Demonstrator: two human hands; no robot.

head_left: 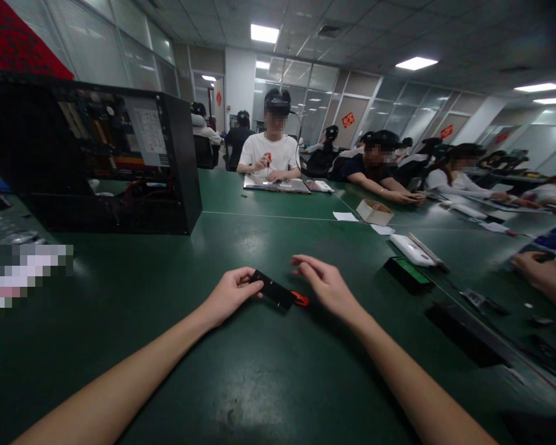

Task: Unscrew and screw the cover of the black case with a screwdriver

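The left hand pinches one end of a flat black rectangular plastic bar; the right hand hovers open just beside its other end, over a small orange-red tool.

An office turned into a shared workroom: glass partition walls, a tiled ceiling with flat light panels, and long green table tops pushed together. Several people sit along them at small electronics, and an opened computer case stands on the table.
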